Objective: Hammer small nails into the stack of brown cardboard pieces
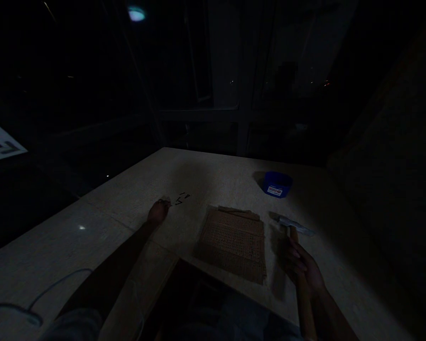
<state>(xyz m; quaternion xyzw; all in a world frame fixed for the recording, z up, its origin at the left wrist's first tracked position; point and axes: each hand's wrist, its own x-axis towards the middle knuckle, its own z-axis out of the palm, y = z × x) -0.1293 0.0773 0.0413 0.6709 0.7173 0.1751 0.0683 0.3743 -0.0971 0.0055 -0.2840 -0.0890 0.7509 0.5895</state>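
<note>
My right hand point(301, 265) is wrapped round the wooden handle of a hammer point(294, 225), its grey metal head raised at the right of the cardboard. On the left, my left hand point(158, 210) is at the tabletop with its fingers closed together; what they pinch is too dark and small to make out. Just beyond those fingertips lie several small dark nails point(179, 201), scattered loosely. Between my two hands a stack of brown cardboard point(234, 244) rests flat, its surface marked with rows of small dots.
A blue plastic tub point(277, 184) with a white label stands at the back right of the pale table point(220, 175). A cable point(60, 283) runs across the front left. Dark window panes rise behind the table, and a dark wall is at the right.
</note>
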